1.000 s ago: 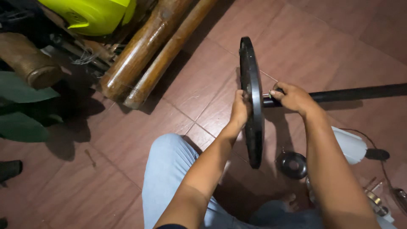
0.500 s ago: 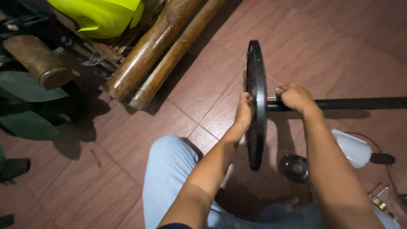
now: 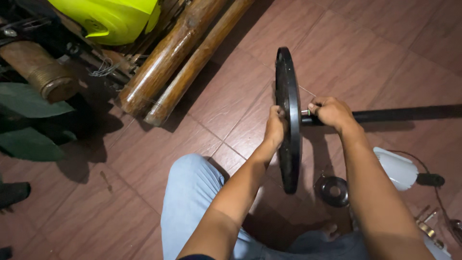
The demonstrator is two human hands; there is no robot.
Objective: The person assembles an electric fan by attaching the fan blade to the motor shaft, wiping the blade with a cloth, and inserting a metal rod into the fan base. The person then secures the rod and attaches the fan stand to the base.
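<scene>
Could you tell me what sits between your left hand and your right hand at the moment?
In the head view, the black round disc, standing on edge, lies between them: the left hand presses on its near face, and the right hand grips the black pole on its far side.

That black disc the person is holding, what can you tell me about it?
The disc is round, flat and black, probably metal or hard plastic, with a slightly raised rim. It stands on edge, seen almost edge-on, above the brown tiled floor. The left hand presses against its near face around the middle. On the far side a black pole meets its centre at a right angle, where the right hand grips the pole's end. Its lower edge hangs close to the person's knee.
</scene>
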